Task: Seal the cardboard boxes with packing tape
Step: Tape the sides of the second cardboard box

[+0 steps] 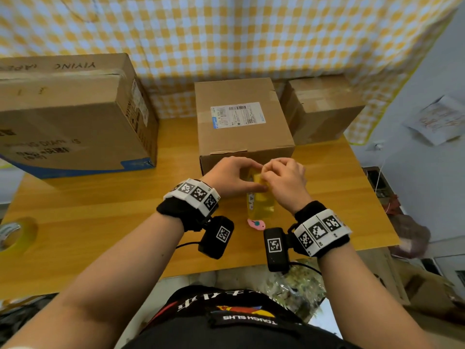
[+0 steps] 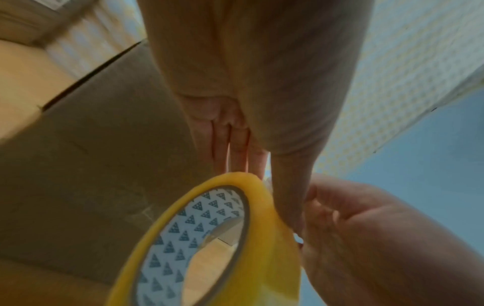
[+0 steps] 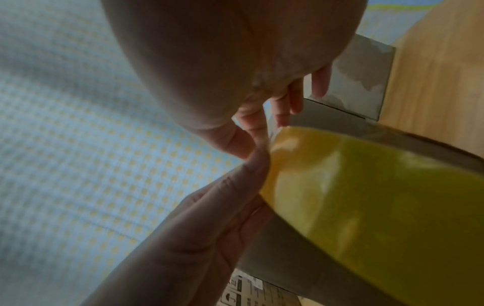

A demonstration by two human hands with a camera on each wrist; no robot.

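A yellow packing tape roll (image 1: 260, 197) stands on edge on the wooden table (image 1: 100, 222), just in front of the middle cardboard box (image 1: 241, 117), which has a white shipping label. My left hand (image 1: 247, 176) grips the roll from the left, fingers over its top and thumb on its side. My right hand (image 1: 268, 170) pinches the tape at the top of the roll with curled fingertips. The left wrist view shows the roll (image 2: 209, 238) with its patterned core. In the right wrist view my right hand's fingertips (image 3: 261, 124) meet the roll's (image 3: 366, 196) upper edge.
A large cardboard box (image 1: 70, 114) fills the table's left rear. A smaller taped box (image 1: 322, 107) stands at the right rear. A second tape roll (image 1: 15, 235) lies at the table's left edge, and a small pink item (image 1: 256, 224) lies near the front.
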